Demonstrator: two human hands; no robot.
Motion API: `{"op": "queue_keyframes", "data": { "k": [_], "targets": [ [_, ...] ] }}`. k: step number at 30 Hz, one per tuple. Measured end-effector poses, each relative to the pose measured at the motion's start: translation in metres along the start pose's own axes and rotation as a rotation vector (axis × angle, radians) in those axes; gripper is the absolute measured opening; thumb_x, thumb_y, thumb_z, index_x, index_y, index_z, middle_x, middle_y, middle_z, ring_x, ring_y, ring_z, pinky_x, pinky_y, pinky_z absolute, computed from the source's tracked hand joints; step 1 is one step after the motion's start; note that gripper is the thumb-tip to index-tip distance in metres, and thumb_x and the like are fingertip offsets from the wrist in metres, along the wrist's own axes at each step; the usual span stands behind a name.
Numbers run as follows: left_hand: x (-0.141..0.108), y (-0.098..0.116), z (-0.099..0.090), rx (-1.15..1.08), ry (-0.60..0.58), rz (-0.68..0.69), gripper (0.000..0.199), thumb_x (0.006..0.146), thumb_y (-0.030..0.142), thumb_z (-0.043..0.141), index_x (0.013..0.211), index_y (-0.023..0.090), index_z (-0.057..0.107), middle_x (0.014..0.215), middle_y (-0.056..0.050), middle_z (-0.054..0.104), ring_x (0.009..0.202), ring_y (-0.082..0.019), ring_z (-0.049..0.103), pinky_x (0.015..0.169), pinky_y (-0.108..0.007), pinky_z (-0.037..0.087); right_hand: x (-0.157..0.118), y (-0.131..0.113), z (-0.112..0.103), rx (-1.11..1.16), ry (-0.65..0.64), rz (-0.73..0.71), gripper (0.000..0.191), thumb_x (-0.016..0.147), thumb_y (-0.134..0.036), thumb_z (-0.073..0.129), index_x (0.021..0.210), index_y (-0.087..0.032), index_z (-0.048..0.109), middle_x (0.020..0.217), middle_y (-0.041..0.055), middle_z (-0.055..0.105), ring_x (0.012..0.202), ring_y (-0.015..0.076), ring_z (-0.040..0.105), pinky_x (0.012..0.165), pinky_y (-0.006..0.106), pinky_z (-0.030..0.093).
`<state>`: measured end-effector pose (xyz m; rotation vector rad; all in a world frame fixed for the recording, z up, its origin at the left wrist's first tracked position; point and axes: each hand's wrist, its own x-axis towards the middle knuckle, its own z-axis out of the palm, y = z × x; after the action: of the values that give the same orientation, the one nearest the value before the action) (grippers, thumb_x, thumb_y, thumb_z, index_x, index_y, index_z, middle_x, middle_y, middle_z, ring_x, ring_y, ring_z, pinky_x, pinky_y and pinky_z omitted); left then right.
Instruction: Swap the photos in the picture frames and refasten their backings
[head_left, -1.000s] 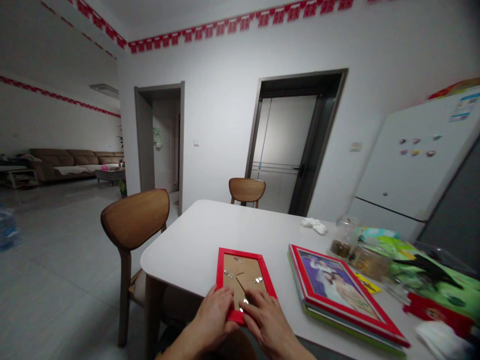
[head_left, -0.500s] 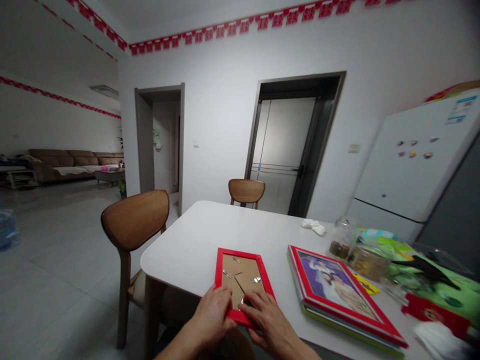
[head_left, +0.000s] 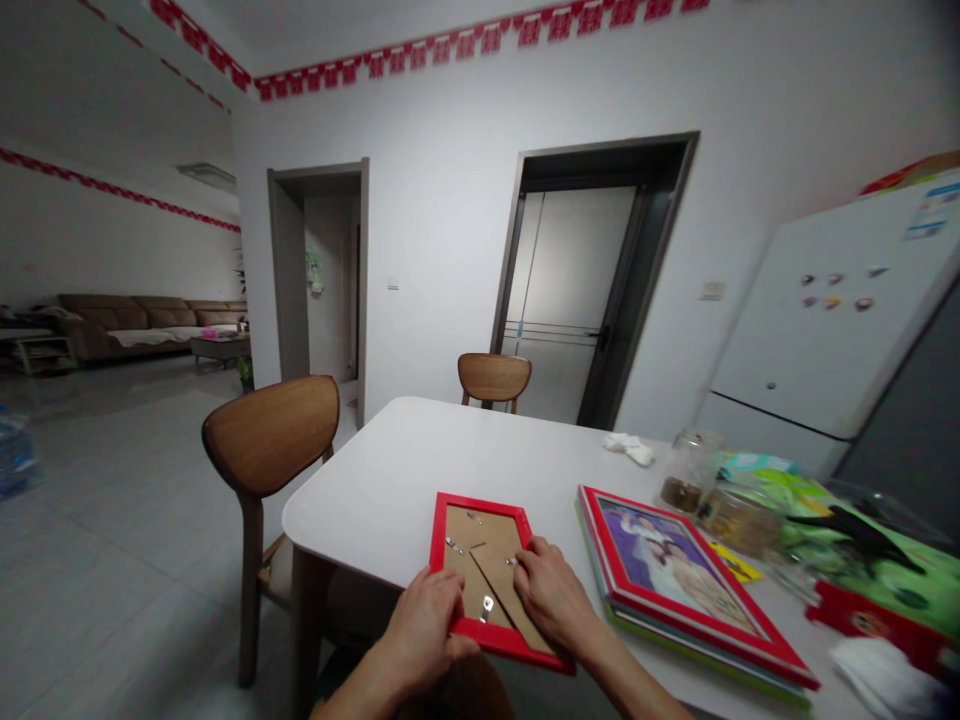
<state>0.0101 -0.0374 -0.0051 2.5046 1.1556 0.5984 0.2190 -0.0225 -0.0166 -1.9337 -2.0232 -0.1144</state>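
Observation:
A red picture frame (head_left: 459, 505) lies face down on the white table (head_left: 457, 450), its brown backing board with small metal clips showing. My left hand (head_left: 424, 625) grips the frame's near left corner, thumb on the near edge. My right hand (head_left: 551, 595) rests on the right side of the backing, its fingertips on a clip by the right rail. To the right lies a stack of red frames (head_left: 679, 580), the top one face up with a photo of people.
Glass jars (head_left: 686, 475), green packaging (head_left: 847, 540), a red box (head_left: 874, 620) and white tissue (head_left: 630, 448) crowd the table's right side. Two wooden chairs (head_left: 274, 435) stand at the left and far edges. A white fridge (head_left: 840, 330) stands at right.
My right hand moved from the frame's near edge up along its right side onto the backing. The left hand stays on the near left corner.

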Motion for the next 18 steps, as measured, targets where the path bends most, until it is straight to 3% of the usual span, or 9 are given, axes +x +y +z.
{"op": "queue_keyframes", "data": {
  "k": [6, 12, 18],
  "targets": [
    [0.001, -0.002, 0.004, -0.011, 0.013, -0.010, 0.045, 0.061, 0.035, 0.066, 0.099, 0.017, 0.050, 0.101, -0.005, 0.055, 0.093, -0.020, 0.048, 0.088, -0.029, 0.032, -0.003, -0.004, 0.000, -0.036, -0.014, -0.005, 0.033, 0.079, -0.025, 0.030, 0.072, -0.016, 0.061, 0.089, 0.0107, 0.055, 0.081, 0.0185, 0.049, 0.075, 0.028, 0.034],
    [-0.002, -0.004, 0.009, -0.041, 0.003, -0.027, 0.046, 0.060, 0.031, 0.066, 0.101, 0.016, 0.050, 0.100, -0.005, 0.055, 0.093, -0.021, 0.046, 0.086, -0.030, 0.033, 0.006, -0.036, 0.008, 0.082, -0.013, -0.110, 0.033, 0.080, -0.025, 0.032, 0.102, -0.021, 0.056, 0.111, 0.0086, 0.051, 0.101, 0.0203, 0.043, 0.082, 0.029, 0.030],
    [-0.006, -0.003, 0.004, -0.102, -0.045, -0.022, 0.040, 0.060, 0.030, 0.066, 0.095, 0.019, 0.050, 0.099, -0.002, 0.054, 0.090, -0.020, 0.047, 0.082, -0.029, 0.035, 0.024, -0.065, 0.018, 0.089, -0.100, -0.217, 0.027, 0.078, -0.020, 0.034, 0.084, -0.021, 0.061, 0.092, 0.0063, 0.056, 0.089, 0.0176, 0.046, 0.075, 0.028, 0.031]
  ]
}}
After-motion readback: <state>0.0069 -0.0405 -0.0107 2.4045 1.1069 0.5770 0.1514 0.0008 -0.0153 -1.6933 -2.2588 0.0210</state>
